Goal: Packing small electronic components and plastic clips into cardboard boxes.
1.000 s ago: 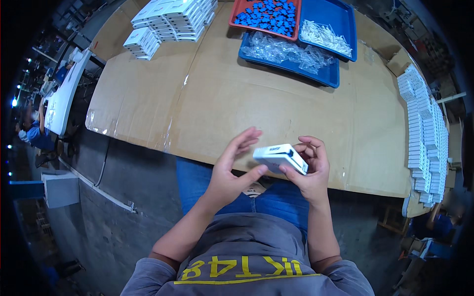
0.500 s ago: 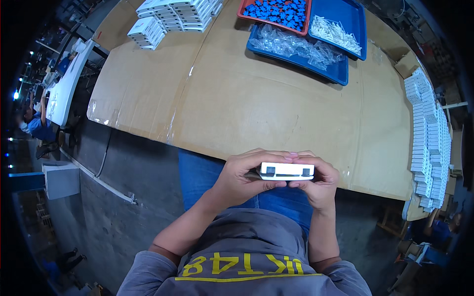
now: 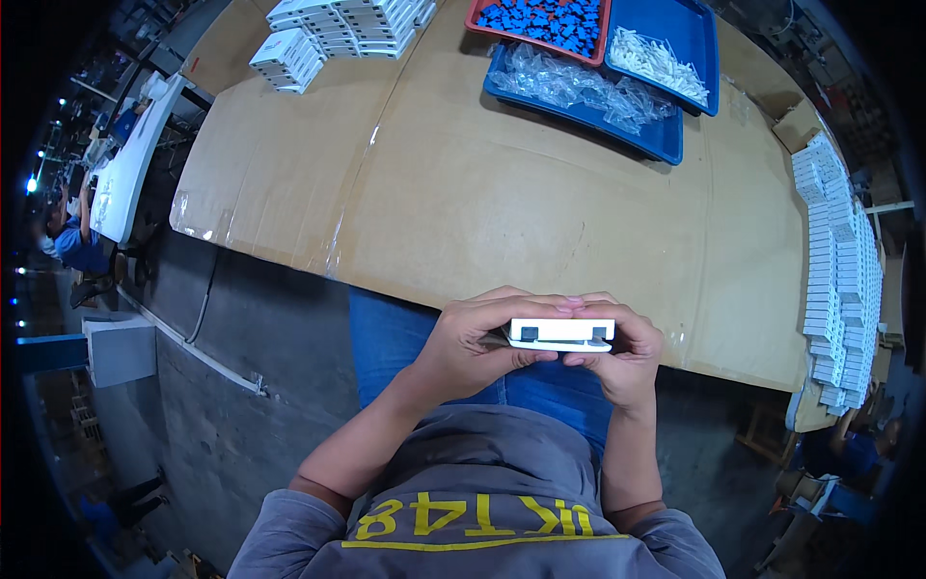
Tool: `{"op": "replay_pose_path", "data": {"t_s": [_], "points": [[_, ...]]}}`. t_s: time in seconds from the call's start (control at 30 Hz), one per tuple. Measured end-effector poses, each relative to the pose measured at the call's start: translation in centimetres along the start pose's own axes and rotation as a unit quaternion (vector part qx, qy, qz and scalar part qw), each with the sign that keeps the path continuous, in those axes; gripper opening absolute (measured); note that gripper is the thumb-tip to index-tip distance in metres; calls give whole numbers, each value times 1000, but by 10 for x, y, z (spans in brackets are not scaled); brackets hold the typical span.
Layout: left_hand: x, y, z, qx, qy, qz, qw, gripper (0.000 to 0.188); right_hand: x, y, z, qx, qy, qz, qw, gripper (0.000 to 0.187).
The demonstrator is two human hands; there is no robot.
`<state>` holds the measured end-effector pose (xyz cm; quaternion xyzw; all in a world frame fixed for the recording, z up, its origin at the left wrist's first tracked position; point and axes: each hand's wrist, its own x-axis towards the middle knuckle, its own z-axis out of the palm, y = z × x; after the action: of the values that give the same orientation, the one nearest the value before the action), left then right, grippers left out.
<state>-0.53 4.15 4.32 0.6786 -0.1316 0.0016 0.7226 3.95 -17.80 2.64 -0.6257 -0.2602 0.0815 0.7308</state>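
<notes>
Grip: our left hand [image 3: 468, 338] and right hand [image 3: 632, 352] clamp 1 white, flat, plastic-looking case [image 3: 561, 328]!
Case: mostly together, dark gap showing; unfinished, we'd judge.

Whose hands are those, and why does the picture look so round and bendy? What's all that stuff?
There's no robot here, just a person's bare left hand and right hand. The camera is worn on that person's head, looking down; its very wide lens bends straight edges. Both hands hold a small white case. Beyond is a table covered in brown cardboard. At its far side are a red tray of blue pieces, a blue tray of white pieces, and another with clear plastic pieces. White stacks stand far left and along the right.
</notes>
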Motion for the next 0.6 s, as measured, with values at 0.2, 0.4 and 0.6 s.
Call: {"op": "replay_pose_path", "data": {"t_s": [0.2, 0.4, 0.6], "points": [[0, -2, 0, -9, -1, 13, 1000, 40, -1, 0, 1, -4, 3, -8, 1000, 42], [-1, -3, 2, -48, 0, -9, 999, 39, -2, 0, 0, -16, 5, 1, 1000, 40], [0, -1, 2, -71, 1, -33, 997, 39, 0, -1, 0, -17, 3, 3, 1000, 41]]}}
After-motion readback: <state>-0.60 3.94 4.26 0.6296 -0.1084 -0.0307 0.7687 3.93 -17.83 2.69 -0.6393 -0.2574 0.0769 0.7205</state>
